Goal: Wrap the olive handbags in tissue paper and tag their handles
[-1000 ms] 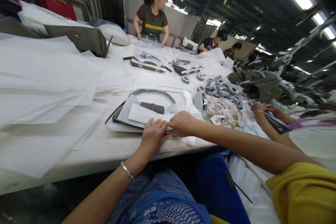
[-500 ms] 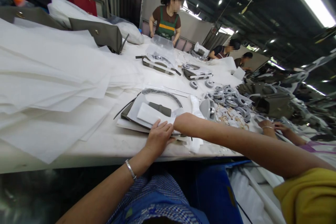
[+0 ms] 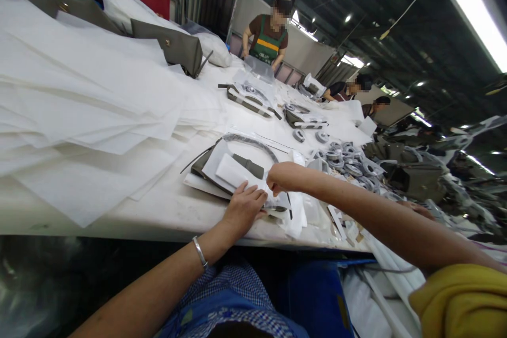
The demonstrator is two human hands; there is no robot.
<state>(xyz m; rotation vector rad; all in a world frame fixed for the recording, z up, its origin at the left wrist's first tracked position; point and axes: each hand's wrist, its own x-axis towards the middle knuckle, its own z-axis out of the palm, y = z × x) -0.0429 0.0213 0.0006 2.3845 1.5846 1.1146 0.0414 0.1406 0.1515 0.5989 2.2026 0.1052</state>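
In front of me an olive-brown handbag (image 3: 203,162) lies on its side, partly covered by white wrapping sheets (image 3: 234,169). Its curved handle (image 3: 257,141) is wrapped in grey and clear material. My left hand (image 3: 246,206) rests with outstretched fingers on the sheets at the bag's near edge. At the bag's right end, my right hand (image 3: 282,177) is closed, fingers curled down over the wrapping. What those fingers hold, if anything, is hidden. A thin dark strap (image 3: 291,208) hangs down beside the bag's right end.
Large white sheets (image 3: 79,116) are piled on the left, with olive bags (image 3: 170,45) behind. Wrapped bags (image 3: 253,103) lie further back. Several grey wrapped rolls (image 3: 344,158) crowd the right. A co-worker (image 3: 269,37) in a green apron stands across the table; other people work further right.
My right hand has shifted so its curled fingers and the bag's right end show more. My left hand keeps its place on the bag. The camera view has shifted slightly.
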